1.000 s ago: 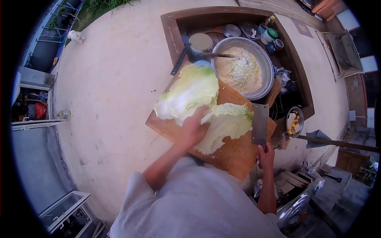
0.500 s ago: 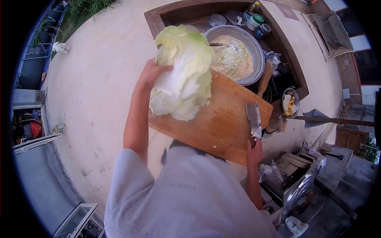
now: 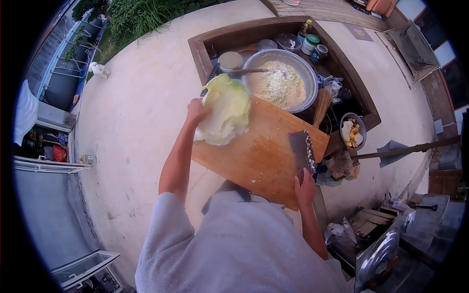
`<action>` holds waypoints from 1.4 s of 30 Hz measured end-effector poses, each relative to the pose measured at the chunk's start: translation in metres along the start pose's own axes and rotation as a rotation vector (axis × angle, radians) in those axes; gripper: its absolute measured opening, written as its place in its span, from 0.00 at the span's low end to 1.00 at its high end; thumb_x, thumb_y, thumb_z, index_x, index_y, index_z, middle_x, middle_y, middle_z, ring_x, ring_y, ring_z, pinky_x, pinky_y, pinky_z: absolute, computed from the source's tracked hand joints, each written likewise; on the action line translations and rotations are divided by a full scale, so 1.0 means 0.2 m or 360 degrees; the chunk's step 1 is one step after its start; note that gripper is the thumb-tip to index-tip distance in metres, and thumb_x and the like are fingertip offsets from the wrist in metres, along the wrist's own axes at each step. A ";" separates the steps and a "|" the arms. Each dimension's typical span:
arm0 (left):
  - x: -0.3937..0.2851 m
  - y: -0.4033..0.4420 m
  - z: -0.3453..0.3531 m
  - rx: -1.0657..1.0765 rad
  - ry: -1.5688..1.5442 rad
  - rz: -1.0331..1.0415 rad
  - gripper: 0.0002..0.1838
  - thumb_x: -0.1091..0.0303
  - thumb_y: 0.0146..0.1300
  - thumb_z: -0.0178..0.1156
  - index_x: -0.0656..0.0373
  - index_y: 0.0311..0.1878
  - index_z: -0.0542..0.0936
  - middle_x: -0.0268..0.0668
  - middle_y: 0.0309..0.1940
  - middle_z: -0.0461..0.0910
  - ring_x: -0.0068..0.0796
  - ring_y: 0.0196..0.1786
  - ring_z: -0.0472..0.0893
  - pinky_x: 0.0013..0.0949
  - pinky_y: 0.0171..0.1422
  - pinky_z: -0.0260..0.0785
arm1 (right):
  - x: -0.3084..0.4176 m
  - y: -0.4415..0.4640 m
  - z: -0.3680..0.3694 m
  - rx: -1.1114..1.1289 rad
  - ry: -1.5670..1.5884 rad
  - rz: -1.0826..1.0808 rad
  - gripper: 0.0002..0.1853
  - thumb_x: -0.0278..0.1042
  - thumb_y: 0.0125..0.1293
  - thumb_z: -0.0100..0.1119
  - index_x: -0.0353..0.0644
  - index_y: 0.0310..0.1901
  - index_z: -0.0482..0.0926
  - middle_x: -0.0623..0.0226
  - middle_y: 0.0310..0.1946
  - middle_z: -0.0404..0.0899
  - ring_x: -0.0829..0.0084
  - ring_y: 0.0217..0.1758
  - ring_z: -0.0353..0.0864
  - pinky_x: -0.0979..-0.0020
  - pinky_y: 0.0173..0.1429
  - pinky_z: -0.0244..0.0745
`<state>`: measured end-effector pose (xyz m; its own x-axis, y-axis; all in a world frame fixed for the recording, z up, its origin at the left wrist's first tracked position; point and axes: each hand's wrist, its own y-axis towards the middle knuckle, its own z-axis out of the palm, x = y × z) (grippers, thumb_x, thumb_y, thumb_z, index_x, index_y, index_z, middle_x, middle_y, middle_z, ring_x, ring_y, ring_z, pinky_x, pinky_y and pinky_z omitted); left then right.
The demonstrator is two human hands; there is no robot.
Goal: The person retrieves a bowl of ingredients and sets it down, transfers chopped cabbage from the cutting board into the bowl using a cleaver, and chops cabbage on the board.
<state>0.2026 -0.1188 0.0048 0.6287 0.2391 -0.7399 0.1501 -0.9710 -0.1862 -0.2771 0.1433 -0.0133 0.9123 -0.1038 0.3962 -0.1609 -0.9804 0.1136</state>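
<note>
Cabbage leaves [image 3: 225, 113], pale green and white, lie stacked over the left end of a wooden cutting board [image 3: 264, 154]. My left hand [image 3: 197, 111] grips their left edge. A cleaver [image 3: 301, 150] with white bits stuck along its blade is over the board's right part, its handle held in my right hand [image 3: 305, 188]. Small crumbs are scattered on the board. Just behind the board stands a large metal bowl [image 3: 314, 83] with a floury, crumbly mix and a wooden-handled tool [image 3: 249, 71] resting in it.
A brown-framed table [image 3: 195, 49] holds a round container [image 3: 230, 60], jars [image 3: 309, 44], a bottle [image 3: 305, 28] and a brush [image 3: 322, 105]. To the right is a small bowl with yellow and white pieces [image 3: 352, 133]. A white dog [image 3: 99, 70] stands at the far left.
My left hand has gathered the spread leaves, lifted them and brought them down at the board's left end. The cleaver has turned and shifted left over the board.
</note>
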 end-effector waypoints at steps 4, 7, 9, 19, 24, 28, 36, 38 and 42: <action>-0.09 -0.08 0.00 -0.0015 -0.0010 0.0026 0.22 0.67 0.54 0.64 0.63 0.54 0.83 0.55 0.42 0.86 0.54 0.48 0.85 0.47 0.55 0.76 | 0.00 0.01 -0.03 -0.0047 -0.0004 -0.0091 0.27 0.41 0.66 0.67 0.43 0.64 0.73 0.57 0.48 0.81 0.53 0.52 0.80 0.56 0.51 0.79; -0.34 -0.30 0.05 -0.0344 0.0479 0.0113 0.22 0.69 0.57 0.62 0.61 0.56 0.81 0.55 0.45 0.85 0.57 0.50 0.84 0.50 0.55 0.76 | 0.01 0.00 -0.05 -0.0026 0.0024 -0.0111 0.26 0.40 0.66 0.67 0.43 0.64 0.73 0.57 0.47 0.81 0.54 0.51 0.81 0.57 0.50 0.79; -0.44 -0.42 0.16 -0.0595 0.0624 0.0157 0.10 0.75 0.60 0.56 0.61 0.45 0.81 0.54 0.39 0.84 0.59 0.45 0.83 0.54 0.49 0.75 | 0.01 0.00 -0.07 -0.0013 0.0017 -0.0115 0.26 0.40 0.66 0.67 0.43 0.63 0.74 0.57 0.48 0.81 0.54 0.51 0.81 0.58 0.49 0.80; -0.41 -0.63 0.28 -0.0856 0.0709 0.0711 0.25 0.83 0.60 0.53 0.64 0.63 0.75 0.49 0.69 0.74 0.60 0.72 0.70 0.52 0.66 0.68 | 0.03 0.00 -0.02 -0.0020 -0.0010 0.0011 0.27 0.42 0.65 0.68 0.47 0.64 0.75 0.56 0.51 0.82 0.50 0.55 0.81 0.55 0.55 0.78; -0.39 -0.62 0.24 -0.0797 0.0667 0.0705 0.25 0.82 0.55 0.56 0.61 0.59 0.78 0.51 0.76 0.64 0.58 0.77 0.63 0.52 0.70 0.62 | 0.03 0.00 -0.01 0.0014 0.0009 0.0076 0.28 0.42 0.64 0.69 0.48 0.65 0.75 0.55 0.55 0.81 0.49 0.58 0.80 0.53 0.57 0.77; -0.39 -0.58 0.17 -0.1000 0.0495 0.0748 0.25 0.83 0.53 0.56 0.58 0.56 0.81 0.60 0.68 0.66 0.63 0.67 0.67 0.54 0.67 0.65 | 0.04 -0.01 0.01 -0.0006 -0.0016 0.0034 0.28 0.42 0.64 0.68 0.49 0.65 0.75 0.55 0.56 0.81 0.50 0.58 0.80 0.54 0.57 0.78; -0.26 -0.48 0.16 -0.0641 0.0282 0.0626 0.25 0.80 0.51 0.59 0.57 0.56 0.79 0.55 0.51 0.80 0.60 0.55 0.77 0.52 0.59 0.70 | 0.02 -0.01 0.03 -0.0018 -0.0041 0.0037 0.27 0.42 0.65 0.68 0.48 0.65 0.75 0.57 0.58 0.81 0.52 0.60 0.81 0.56 0.59 0.78; -0.28 -0.44 0.11 -0.0463 0.0258 0.0586 0.24 0.79 0.51 0.60 0.57 0.55 0.78 0.54 0.45 0.82 0.61 0.50 0.79 0.52 0.55 0.72 | 0.03 0.00 0.03 -0.0020 -0.0040 0.0036 0.27 0.43 0.65 0.68 0.48 0.65 0.75 0.57 0.58 0.81 0.52 0.59 0.81 0.56 0.59 0.78; -0.25 -0.37 0.06 -0.0284 0.0121 0.0577 0.22 0.79 0.52 0.57 0.56 0.53 0.76 0.58 0.37 0.82 0.65 0.44 0.79 0.59 0.49 0.71 | 0.03 -0.01 0.03 -0.0039 -0.0008 -0.0001 0.27 0.43 0.64 0.68 0.49 0.64 0.76 0.57 0.57 0.82 0.51 0.57 0.81 0.55 0.57 0.78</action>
<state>0.1508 -0.0577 0.0471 0.7188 -0.1133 -0.6859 0.0344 -0.9796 0.1979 -0.2699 0.1431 -0.0161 0.9142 -0.1042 0.3916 -0.1695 -0.9761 0.1360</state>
